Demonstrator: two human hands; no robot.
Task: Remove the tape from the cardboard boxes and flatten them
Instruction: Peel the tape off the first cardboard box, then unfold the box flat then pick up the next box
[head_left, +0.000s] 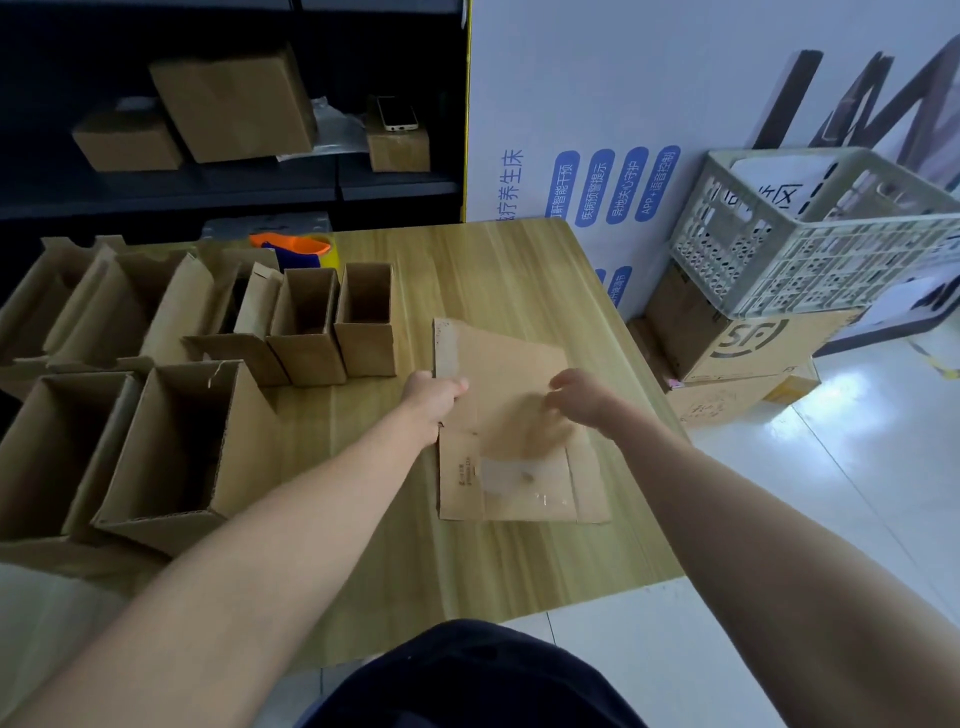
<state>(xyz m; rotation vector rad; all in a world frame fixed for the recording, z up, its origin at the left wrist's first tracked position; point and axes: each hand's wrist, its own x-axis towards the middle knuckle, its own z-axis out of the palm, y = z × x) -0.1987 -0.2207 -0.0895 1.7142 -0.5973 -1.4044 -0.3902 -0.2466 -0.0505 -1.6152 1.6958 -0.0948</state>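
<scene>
Flat on the wooden table (519, 270), right of centre: a flattened cardboard box (509, 364). Long axis running away from the body, near end roughly square to the table's front edge, far end skewed and leaning a little to the left. Flaps at both ends, spread in the same plane as the panels. On the near flaps, a clear tape patch (519, 480), stuck down, and just left of it a small printed mark.

Left hand (434, 392) at the box's left edge, about midway along its length; fingers curled over that edge, gripping it. Right hand (582, 397) over the middle of the box, toward its right side; fingers bent downward and close together, blurred. Cannot tell whether touching the cardboard or pinching anything. Soft shadow on the cardboard beneath.

Left of the flattened box and apart from it: upright open boxes (366, 322) in a row, mouths up, long axes vertical, sides touching. Nearer the body, two larger open boxes (249, 447), likewise upright. Behind the row, an orange-and-blue tape roll (298, 249).

At the back, a dark shelf (260, 192) with closed boxes (234, 104) and a phone (397, 111) lying on one of them. To the right, beside the table, a pale plastic crate (810, 244) resting on a printed carton (743, 343).
</scene>
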